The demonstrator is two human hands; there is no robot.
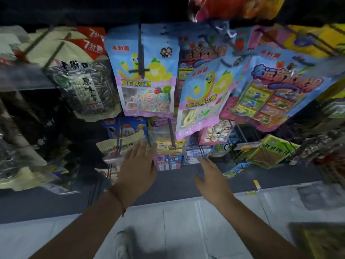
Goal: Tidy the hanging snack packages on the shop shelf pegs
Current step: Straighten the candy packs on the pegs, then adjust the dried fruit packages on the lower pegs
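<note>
Reaching toward the lower pegs, the left hand (137,165) has its fingers straight and spread a little, and it holds nothing. Its fingertips are right by a pale packet (121,144) and a small yellow packet (169,146) on the low row; the view is too blurry to tell if they touch. A thin red string (117,200) goes round the left wrist.

The right hand (211,176) is also flat and loose, with its thumb out to the side, and it holds nothing too. It floats just below a blue and white packet (194,154) and does not seem to touch it.

Higher up, a big blue and pink candy bag (147,71) hangs straight on a dark peg (140,51). Just to its right, a second candy bag (203,96) of the same kind hangs tilted, with its bottom corner swung to the left. Beside that one, a large bag with colourful squares (272,88) is tilted even more. To the left of the candy bags hangs a clear bag of dark seeds (84,86), and above it are cream and red bags (74,45). A green and yellow packet (270,150) sits low on the right.

Below the shelf is a pale tiled floor (186,230), and a grey shoe (125,243) shows between the arms.
</note>
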